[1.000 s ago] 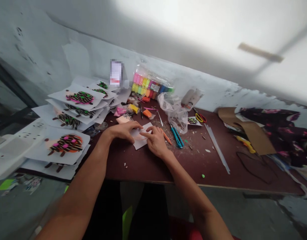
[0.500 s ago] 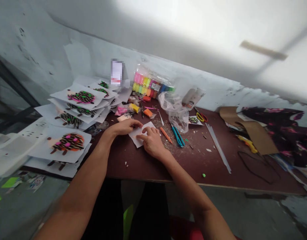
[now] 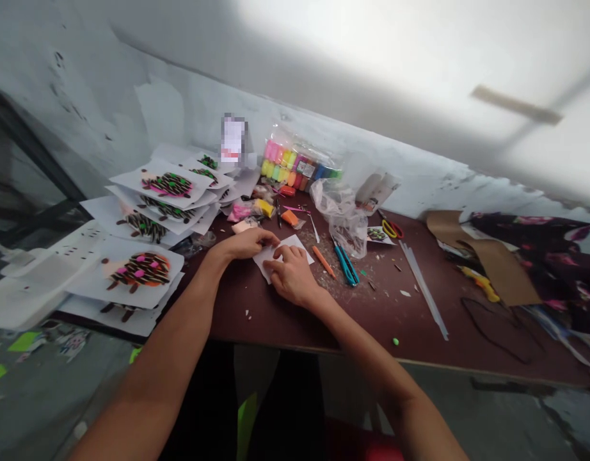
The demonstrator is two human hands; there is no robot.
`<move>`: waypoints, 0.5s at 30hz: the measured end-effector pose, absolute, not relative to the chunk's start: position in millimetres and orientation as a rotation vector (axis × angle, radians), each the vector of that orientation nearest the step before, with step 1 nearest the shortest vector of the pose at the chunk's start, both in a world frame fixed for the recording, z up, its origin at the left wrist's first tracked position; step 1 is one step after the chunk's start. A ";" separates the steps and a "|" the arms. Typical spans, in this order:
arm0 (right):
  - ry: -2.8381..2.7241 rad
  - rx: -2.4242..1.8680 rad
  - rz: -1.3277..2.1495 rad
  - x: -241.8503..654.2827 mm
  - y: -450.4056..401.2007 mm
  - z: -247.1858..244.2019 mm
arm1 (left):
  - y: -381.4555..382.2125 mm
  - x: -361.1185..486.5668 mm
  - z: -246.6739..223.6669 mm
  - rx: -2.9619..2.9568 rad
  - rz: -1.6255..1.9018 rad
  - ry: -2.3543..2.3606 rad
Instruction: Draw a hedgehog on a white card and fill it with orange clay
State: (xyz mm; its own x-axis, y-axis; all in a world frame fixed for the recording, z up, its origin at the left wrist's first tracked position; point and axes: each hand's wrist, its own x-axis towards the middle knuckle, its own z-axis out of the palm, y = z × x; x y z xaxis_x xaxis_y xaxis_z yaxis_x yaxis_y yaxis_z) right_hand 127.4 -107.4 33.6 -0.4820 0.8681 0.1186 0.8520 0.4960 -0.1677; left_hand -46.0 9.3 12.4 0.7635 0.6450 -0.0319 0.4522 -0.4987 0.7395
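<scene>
Nearest me, a small green blob (image 3: pixel 395 342) sits by the table's front edge, lower right. At the centre of the frame, the small white sheet (image 3: pixel 295 242) lies flat on the dark table (image 3: pixel 276 326), under both my hands. My right hand (image 3: pixel 293 275) has its fingers apart and bent, tips down on the sheet. My left hand (image 3: pixel 247 244) curls over its left side; I can't tell whether its fingers pinch anything.

The visible part of this sheet shows no dark spines or bright dots, so I judge it barely begun, though my fingers cover part. At left, the front sheet (image 3: pixel 103 269) carries a spiny figure with pink dots, and the pile behind it (image 3: pixel 132 186) bears similar ones with green; those look complete to me.

Just right of my hands lie an orange stick (image 3: pixel 324 261) and a teal-handled tool (image 3: pixel 346 266), neither in my grip. Farther back are yellow (image 3: pixel 265 207) and orange lumps (image 3: pixel 290 218), then, against the wall, the multicoloured pack (image 3: pixel 295 168), with many pieces left in it.
</scene>
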 end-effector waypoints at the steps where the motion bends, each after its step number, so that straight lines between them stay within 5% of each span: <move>1: -2.564 -1.471 0.116 127.1 -106.7 33.0 | 9.3 -45.9 12.1 2.184 0.327 0.815; 15: -2.492 -1.423 0.074 124.7 -105.1 18.3 | 12.3 -46.1 7.9 2.192 0.339 0.850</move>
